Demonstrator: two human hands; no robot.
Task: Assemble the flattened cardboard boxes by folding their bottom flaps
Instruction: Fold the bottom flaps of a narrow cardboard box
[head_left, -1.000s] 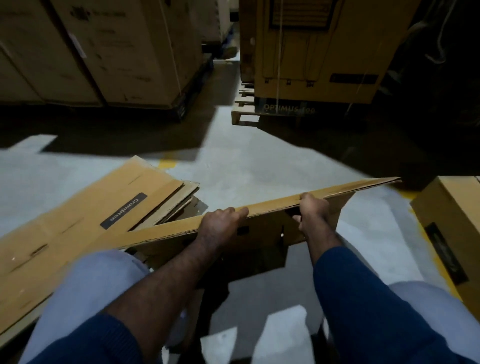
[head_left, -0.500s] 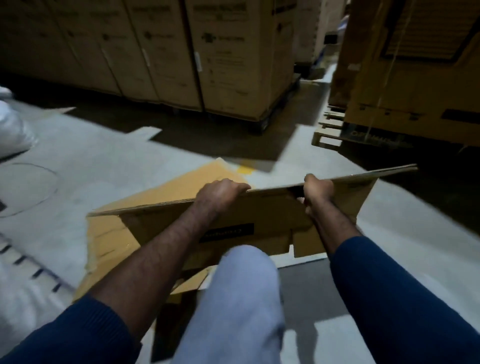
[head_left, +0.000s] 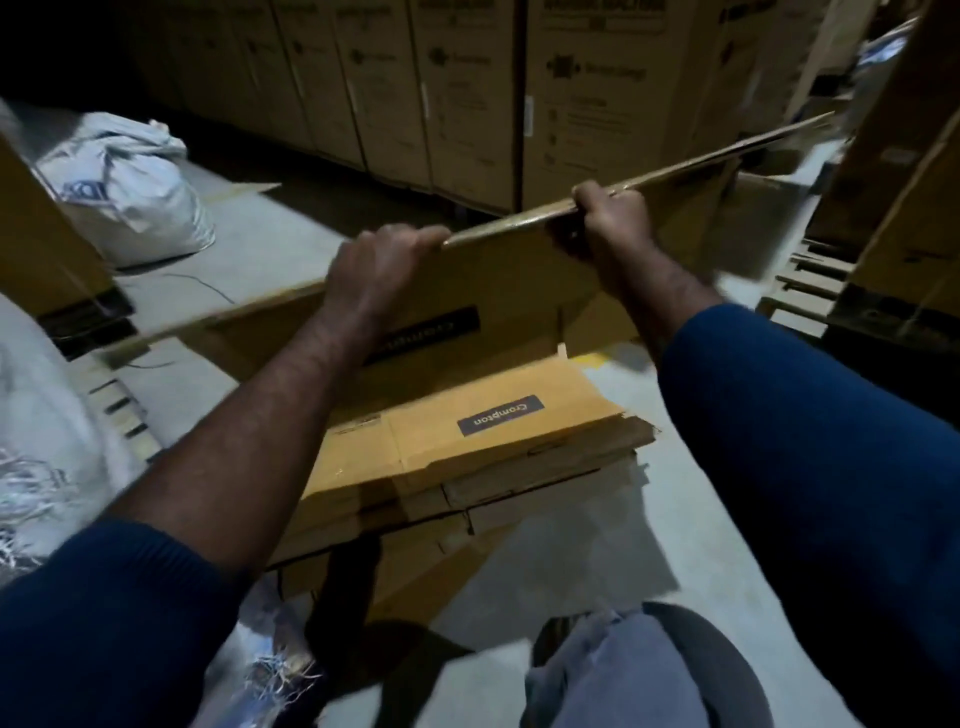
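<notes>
Above a stack of flat boxes (head_left: 467, 447), left hand (head_left: 371, 275) and right hand (head_left: 613, 218) grip a flattened box's (head_left: 498, 291) top edge; it looks light, stiff, best held by its edges.

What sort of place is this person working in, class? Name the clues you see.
Probably a warehouse: tall printed brown cardboard cartons stand in a row, a wooden pallet bears goods, and flattened brown cardboard boxes lie stacked on the grey concrete floor.
</notes>
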